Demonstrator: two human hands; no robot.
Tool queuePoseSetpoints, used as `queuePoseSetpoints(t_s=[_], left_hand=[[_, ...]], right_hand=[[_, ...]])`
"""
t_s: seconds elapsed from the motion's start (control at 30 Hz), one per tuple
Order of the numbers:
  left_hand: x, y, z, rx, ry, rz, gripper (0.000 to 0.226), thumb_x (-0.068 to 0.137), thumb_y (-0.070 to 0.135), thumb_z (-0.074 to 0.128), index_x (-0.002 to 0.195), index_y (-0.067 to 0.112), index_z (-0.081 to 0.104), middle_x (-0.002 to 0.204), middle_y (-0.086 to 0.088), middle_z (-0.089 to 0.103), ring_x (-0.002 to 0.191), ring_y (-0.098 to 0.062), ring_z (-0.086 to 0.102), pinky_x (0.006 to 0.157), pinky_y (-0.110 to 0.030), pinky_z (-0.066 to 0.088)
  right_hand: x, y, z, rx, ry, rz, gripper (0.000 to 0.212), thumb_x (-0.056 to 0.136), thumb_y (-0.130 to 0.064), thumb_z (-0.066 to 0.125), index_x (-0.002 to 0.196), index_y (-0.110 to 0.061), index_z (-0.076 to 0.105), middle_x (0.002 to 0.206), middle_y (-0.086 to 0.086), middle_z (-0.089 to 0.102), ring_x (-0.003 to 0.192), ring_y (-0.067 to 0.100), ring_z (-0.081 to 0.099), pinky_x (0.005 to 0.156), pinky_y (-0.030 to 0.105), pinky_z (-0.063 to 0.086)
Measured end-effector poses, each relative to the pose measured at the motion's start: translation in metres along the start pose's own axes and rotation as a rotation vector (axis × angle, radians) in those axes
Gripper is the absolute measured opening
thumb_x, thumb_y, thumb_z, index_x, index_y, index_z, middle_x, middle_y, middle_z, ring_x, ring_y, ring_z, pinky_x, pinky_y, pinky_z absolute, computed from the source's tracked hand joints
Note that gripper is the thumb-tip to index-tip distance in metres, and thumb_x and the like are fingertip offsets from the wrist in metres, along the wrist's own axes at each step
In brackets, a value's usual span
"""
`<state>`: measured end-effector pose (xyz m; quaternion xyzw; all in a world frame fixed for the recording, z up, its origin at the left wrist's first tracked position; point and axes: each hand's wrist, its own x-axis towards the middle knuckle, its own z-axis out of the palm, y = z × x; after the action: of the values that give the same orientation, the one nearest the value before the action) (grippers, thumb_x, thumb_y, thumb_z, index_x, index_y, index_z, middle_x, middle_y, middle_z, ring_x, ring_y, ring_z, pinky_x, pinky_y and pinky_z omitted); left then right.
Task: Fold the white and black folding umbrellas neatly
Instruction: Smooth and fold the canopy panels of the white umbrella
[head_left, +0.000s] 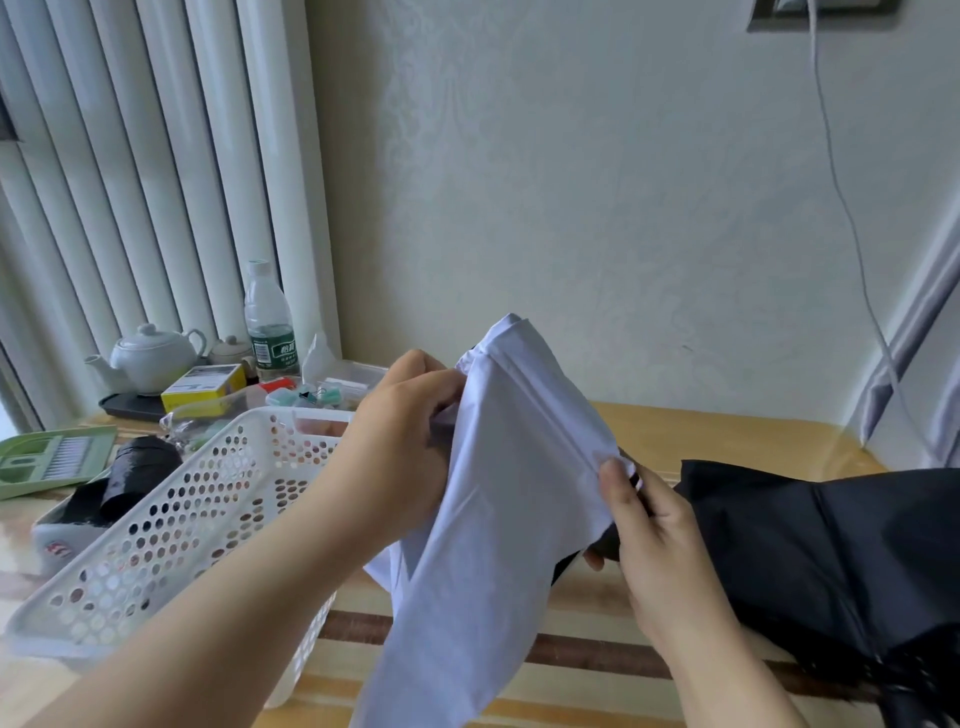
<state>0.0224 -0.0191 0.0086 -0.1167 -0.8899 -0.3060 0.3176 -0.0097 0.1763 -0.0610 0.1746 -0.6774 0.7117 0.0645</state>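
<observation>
The white folding umbrella (498, 499) hangs in the air over the table, its loose canopy drooping toward the front edge. My left hand (400, 436) pinches the fabric near the upper end. My right hand (654, 535) grips the umbrella at its lower right, where a dark handle part shows under the fingers. The black umbrella (831, 551) lies loosely bunched on the table at the right, just behind my right hand.
A white perforated basket (171, 525) stands at the left on the striped wooden table (613, 660). Behind it are a teapot (150, 358), a water bottle (270, 322), a yellow box (202, 387), a green tray (52, 457) and small clutter. A thin cable (852, 228) hangs down the wall at the right.
</observation>
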Motion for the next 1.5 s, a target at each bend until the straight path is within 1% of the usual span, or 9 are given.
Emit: queuePoseSetpoints(t_s=[0.1,0.13,0.27,0.43,0.53,0.67,0.87,1.23,1.5], left_hand=[[-0.002,-0.001,-0.001,-0.002,0.014,0.001,0.023,0.072,-0.015,0.062,0.07,0.008,0.061,0.075,0.012,0.042,0.064,0.002,0.045,0.055,-0.008,0.035],[-0.002,-0.002,-0.001,0.002,0.011,0.004,0.023,0.072,-0.014,0.063,0.07,0.008,0.06,0.075,0.012,0.042,0.064,0.001,0.045,0.054,-0.008,0.035],[-0.004,-0.004,-0.003,0.006,0.004,-0.002,0.019,0.072,-0.011,0.065,0.072,0.007,0.061,0.078,0.009,0.044,0.066,-0.003,0.045,0.055,-0.009,0.035],[-0.004,-0.004,-0.003,-0.008,0.002,-0.011,0.018,0.074,-0.009,0.065,0.07,0.007,0.059,0.078,0.005,0.045,0.064,-0.004,0.042,0.052,-0.01,0.034],[-0.007,-0.006,-0.003,-0.028,0.042,0.009,0.036,0.073,-0.007,0.069,0.069,0.026,0.057,0.083,0.004,0.046,0.068,0.0,0.042,0.055,-0.007,0.036],[-0.017,-0.005,-0.003,0.237,0.262,0.142,0.017,0.078,0.024,0.064,0.095,0.025,0.06,0.097,0.003,0.043,0.086,-0.016,0.041,0.074,-0.021,0.034],[-0.018,-0.003,-0.01,0.432,0.222,0.166,0.029,0.081,0.037,0.048,0.076,0.018,0.07,0.078,0.0,0.057,0.074,-0.024,0.05,0.067,-0.034,0.039],[-0.002,0.026,-0.015,0.017,0.087,0.01,0.02,0.078,0.026,0.072,0.075,0.028,0.052,0.062,0.015,0.053,0.063,0.0,0.051,0.058,-0.011,0.037],[-0.015,0.027,-0.01,-0.302,0.055,0.107,0.021,0.082,0.017,0.06,0.084,0.037,0.054,0.083,0.012,0.064,0.074,-0.004,0.06,0.069,-0.006,0.041]], right_hand=[[-0.001,-0.003,0.0,0.011,-0.032,-0.013,0.034,0.081,-0.05,0.051,0.114,-0.053,0.06,0.1,-0.006,0.068,0.068,-0.001,0.046,0.067,0.02,0.042],[-0.001,-0.003,-0.001,-0.026,-0.035,-0.034,0.043,0.081,-0.049,0.048,0.123,-0.061,0.047,0.113,-0.02,0.027,0.088,-0.005,0.016,0.074,0.019,0.043],[-0.001,-0.005,0.0,-0.05,-0.088,-0.062,0.036,0.083,-0.046,0.044,0.114,-0.064,0.051,0.126,-0.039,0.049,0.121,-0.018,0.041,0.097,0.014,0.035],[-0.002,-0.002,0.001,-0.01,-0.101,-0.04,0.037,0.075,-0.06,0.055,0.11,-0.053,0.064,0.083,-0.021,0.067,0.07,0.004,0.06,0.057,0.018,0.048],[-0.001,-0.002,0.0,-0.039,-0.06,-0.061,0.041,0.069,-0.054,0.063,0.11,-0.052,0.062,0.102,-0.016,0.071,0.094,0.024,0.066,0.076,0.04,0.059],[0.0,0.003,-0.003,-0.016,-0.019,-0.095,0.036,0.082,-0.046,0.06,0.116,-0.037,0.065,0.115,-0.016,0.068,0.11,0.005,0.062,0.089,0.033,0.052],[-0.002,0.005,-0.007,0.057,-0.025,-0.069,0.046,0.08,-0.029,0.053,0.122,-0.013,0.062,0.072,-0.016,0.065,0.061,-0.002,0.058,0.049,0.012,0.043],[-0.001,0.009,-0.006,0.082,0.044,-0.079,0.07,0.054,-0.081,0.067,0.11,-0.038,0.069,0.068,0.003,0.057,0.06,0.02,0.047,0.051,0.029,0.042],[0.004,0.011,-0.008,0.266,0.091,0.034,0.065,0.035,-0.078,0.077,0.079,-0.03,0.074,0.065,0.004,0.051,0.06,0.016,0.044,0.053,0.022,0.039]])
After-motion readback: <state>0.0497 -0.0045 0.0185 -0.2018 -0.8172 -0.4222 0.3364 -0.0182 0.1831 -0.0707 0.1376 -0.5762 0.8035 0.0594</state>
